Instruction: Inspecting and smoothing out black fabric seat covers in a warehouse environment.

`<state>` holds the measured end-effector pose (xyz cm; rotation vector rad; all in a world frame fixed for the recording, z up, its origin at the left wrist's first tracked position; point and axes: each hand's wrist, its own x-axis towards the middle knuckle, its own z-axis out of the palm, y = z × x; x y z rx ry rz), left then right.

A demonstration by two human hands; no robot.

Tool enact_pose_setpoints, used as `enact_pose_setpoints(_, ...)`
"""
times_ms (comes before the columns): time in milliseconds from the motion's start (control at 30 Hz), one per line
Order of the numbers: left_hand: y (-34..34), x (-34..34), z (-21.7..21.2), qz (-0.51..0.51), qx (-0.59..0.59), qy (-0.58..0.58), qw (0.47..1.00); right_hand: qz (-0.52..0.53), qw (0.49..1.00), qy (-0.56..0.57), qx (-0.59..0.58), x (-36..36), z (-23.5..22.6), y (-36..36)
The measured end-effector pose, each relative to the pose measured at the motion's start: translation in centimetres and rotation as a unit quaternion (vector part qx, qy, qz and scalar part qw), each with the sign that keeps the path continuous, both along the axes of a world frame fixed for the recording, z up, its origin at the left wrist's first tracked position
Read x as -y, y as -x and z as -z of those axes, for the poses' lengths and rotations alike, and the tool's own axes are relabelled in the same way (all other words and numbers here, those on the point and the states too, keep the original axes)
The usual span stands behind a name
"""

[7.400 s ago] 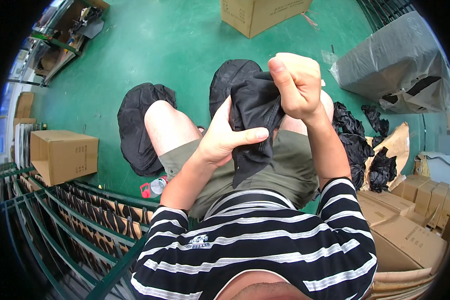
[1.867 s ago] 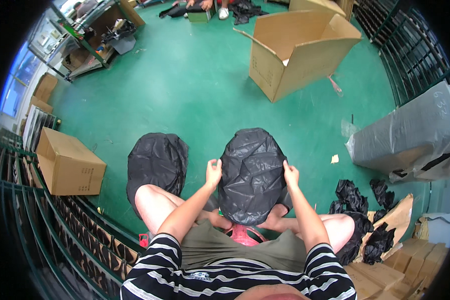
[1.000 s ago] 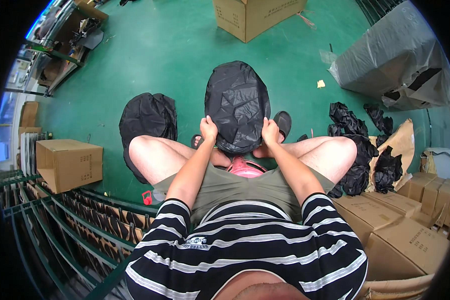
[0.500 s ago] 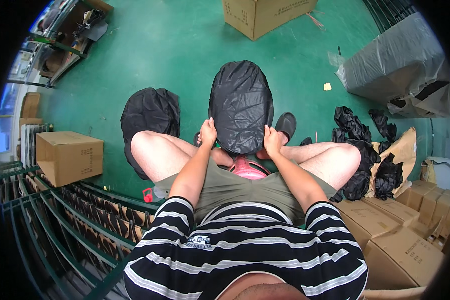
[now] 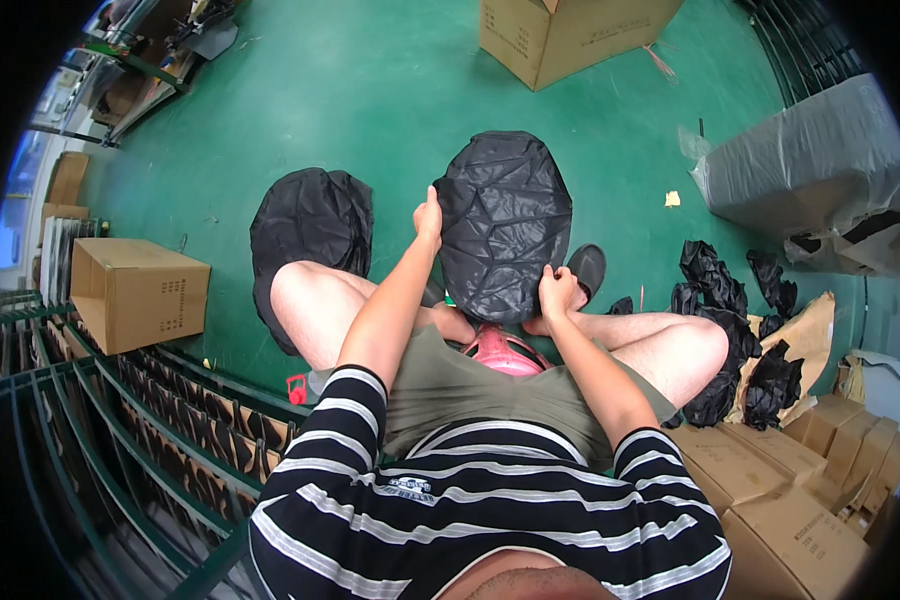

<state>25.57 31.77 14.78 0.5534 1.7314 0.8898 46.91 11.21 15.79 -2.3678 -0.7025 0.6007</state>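
A black oval fabric cover [image 5: 505,225], creased and slightly shiny, stands between my knees with its broad face toward me. My left hand [image 5: 428,215] is closed on its left edge, a little above the middle. Lower down on the opposite side, my right hand [image 5: 560,290] pinches the right edge. What lies behind the cover is hidden. A second black fabric cover [image 5: 310,235], wrinkled and rounded, rests to the left, partly behind my left knee. Beneath the held cover, a pink plastic piece [image 5: 505,352] shows between my feet.
Crumpled black fabric pieces [image 5: 715,280] lie on the right by brown paper [image 5: 815,335]. Cardboard boxes [image 5: 795,540] are stacked at the lower right. Another carton [image 5: 145,290] stands left beside a green metal rack [image 5: 160,440]. A plastic-wrapped grey block [image 5: 810,165] and a large box [image 5: 570,40] stand farther off.
My left hand has moved up the cover's left edge, away from me. The right hand stays at the lower right edge. The whole view has shifted slightly.
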Motion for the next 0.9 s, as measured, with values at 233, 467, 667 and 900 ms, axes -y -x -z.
enact_pose_setpoints(233, 0.9, -1.1, 3.8, 0.041, -0.099, -0.029, 0.994, -0.060, 0.996, -0.037, 0.052, 1.4, 0.4, -0.4)
enact_pose_setpoints(467, 1.1, 2.2, 4.3, 0.119, -0.202, -0.065, 0.970, -0.035, 0.999, -0.010, 0.002, 1.8, 3.0, -2.7)
enact_pose_setpoints(667, -2.9, -1.5, -2.8, 0.103, -0.389, -0.214, 0.890, -0.024, 0.996, -0.042, -0.073, 1.9, 2.6, -3.7)
enact_pose_setpoints(900, -4.1, -6.0, -0.7, 0.311, -0.318, -0.251, 0.860, -0.074, 0.993, -0.056, -0.069, 2.6, 5.2, -2.3)
